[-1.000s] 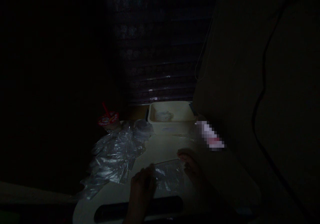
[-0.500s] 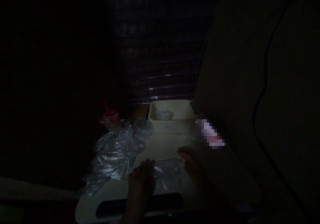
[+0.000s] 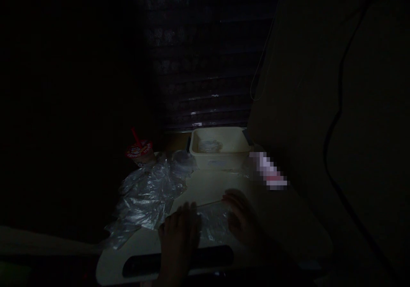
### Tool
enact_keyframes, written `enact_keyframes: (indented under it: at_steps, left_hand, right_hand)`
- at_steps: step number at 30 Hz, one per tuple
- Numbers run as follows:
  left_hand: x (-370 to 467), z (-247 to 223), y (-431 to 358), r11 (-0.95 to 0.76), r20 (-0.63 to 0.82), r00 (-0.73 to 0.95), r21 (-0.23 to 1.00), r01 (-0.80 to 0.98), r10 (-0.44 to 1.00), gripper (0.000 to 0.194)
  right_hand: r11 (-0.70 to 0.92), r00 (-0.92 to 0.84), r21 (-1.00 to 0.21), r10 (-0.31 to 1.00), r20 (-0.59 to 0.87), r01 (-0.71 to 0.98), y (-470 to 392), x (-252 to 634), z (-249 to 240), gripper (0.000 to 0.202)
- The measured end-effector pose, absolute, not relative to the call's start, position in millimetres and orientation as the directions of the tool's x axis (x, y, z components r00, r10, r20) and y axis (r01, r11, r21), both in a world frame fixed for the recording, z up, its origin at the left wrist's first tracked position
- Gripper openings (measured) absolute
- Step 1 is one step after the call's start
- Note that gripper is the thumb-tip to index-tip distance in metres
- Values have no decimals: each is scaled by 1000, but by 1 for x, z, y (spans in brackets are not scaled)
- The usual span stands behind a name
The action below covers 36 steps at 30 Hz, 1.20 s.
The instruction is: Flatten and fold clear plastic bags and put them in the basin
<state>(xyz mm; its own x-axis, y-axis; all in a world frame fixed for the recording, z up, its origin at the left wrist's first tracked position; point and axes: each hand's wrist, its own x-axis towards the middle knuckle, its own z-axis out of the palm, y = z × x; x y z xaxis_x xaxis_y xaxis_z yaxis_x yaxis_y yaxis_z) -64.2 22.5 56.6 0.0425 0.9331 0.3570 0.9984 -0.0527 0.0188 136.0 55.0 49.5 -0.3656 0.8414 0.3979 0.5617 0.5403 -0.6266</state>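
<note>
- Head view: clear plastic bag (image 3: 213, 224) flat nr near edge of surface (image 3: 208, 186), btwn both hands.
- L hand (image 3: 178, 227) at bag's L end; R hand (image 3: 239, 218) at its R end, fingers part-curled. Too dark to tell if either grips.
- Plastic pile (image 3: 149, 193) along L edge.
- Bin (image 3: 221, 161) at far edge, plastic inside.
- Cup (image 3: 140, 150) w/ red straw, far L corner.

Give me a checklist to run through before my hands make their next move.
1. Bag on the table, between the hands: ok.
2. Left hand at the bag's left end, right hand at its right: ok.
3. Firm grip on the bag: cannot tell, too dark.
4. Bright enough to see edges well: not ok.
5. Cup upright, straw in: ok.
6. Bin upright, opening uncovered: ok.
</note>
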Motion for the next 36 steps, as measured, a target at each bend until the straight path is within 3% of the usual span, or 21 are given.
enact_keyframes:
  at_steps: [3, 6, 18, 25, 31, 36]
  left_hand:
    - [-65, 58, 19, 2, 329, 1, -10, 1000, 944, 36]
    - [-61, 55, 19, 33, 294, -33, 3, 999, 955, 35]
    - [-72, 41, 22, -29, 314, 26, 4, 1000, 949, 38]
    - [-76, 42, 24, -290, 270, 285, -21, 957, 920, 40]
    - [-78, 43, 25, -367, 245, 376, -84, 926, 893, 41]
    - [-81, 38, 24, -398, 222, 406, -80, 914, 887, 45]
  right_hand:
    - [646, -526, -450, 763, 375, 617, 52, 133, 52, 62]
    - [650, -556, -392, 760, 337, 651, 52, 134, 50, 70]
    - [634, -548, -434, 773, 320, 640, 55, 137, 48, 66]
    - [632, -536, -419, 775, 334, 653, 56, 138, 44, 63]
    - [590, -471, -366, 802, 366, 720, 49, 126, 57, 56]
    - [617, -575, -335, 786, 225, 712, 31, 87, 75, 53]
